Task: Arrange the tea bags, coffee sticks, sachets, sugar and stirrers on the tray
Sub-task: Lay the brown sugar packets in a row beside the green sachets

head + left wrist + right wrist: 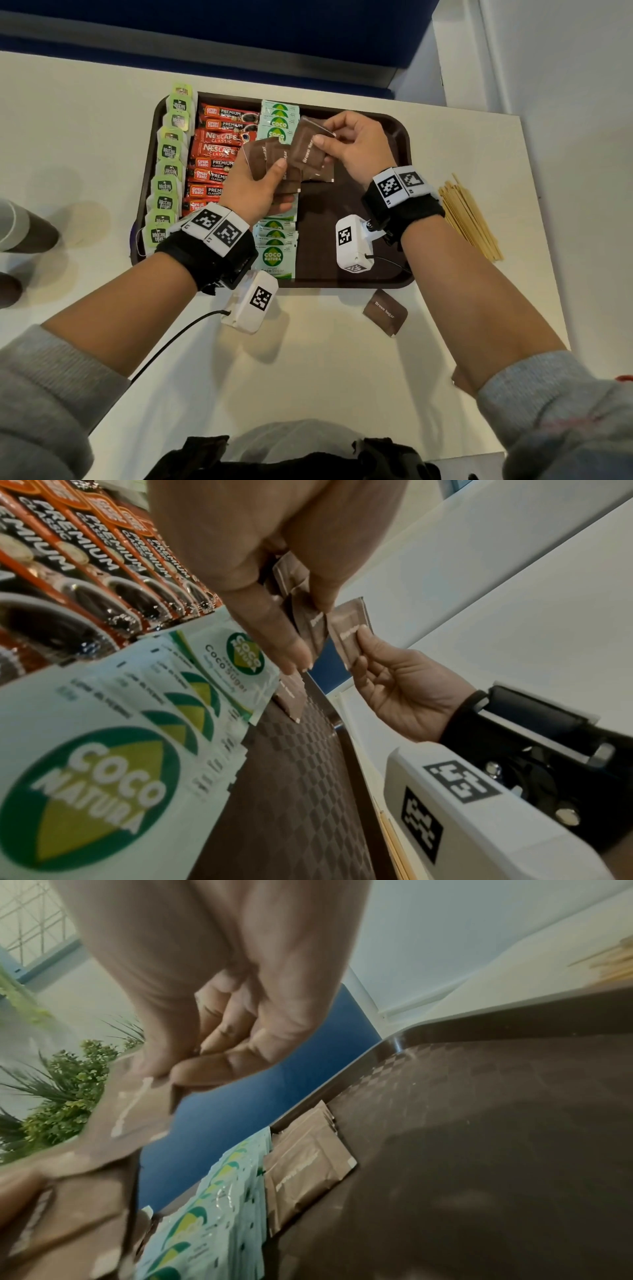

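Note:
Above the brown tray (387, 137), my left hand (274, 183) grips a fan of several brown sugar packets (263, 161). My right hand (329, 137) pinches the top edge of one more brown sugar packet (306, 149) next to that fan. The left wrist view shows the fan (311, 623) between thumb and fingers, and the right hand (394, 683) holding its packet (349, 626). On the tray lie rows of green tea bags (168, 164), red coffee sticks (215, 150), Coco sugar sachets (277, 257) and a few brown sugar packets (308, 1164).
One brown sugar packet (385, 312) lies on the white table just in front of the tray's front right corner. A pile of wooden stirrers (469, 216) lies on the table right of the tray. The tray's right half (479, 1150) is bare. A dark cup (24, 229) stands far left.

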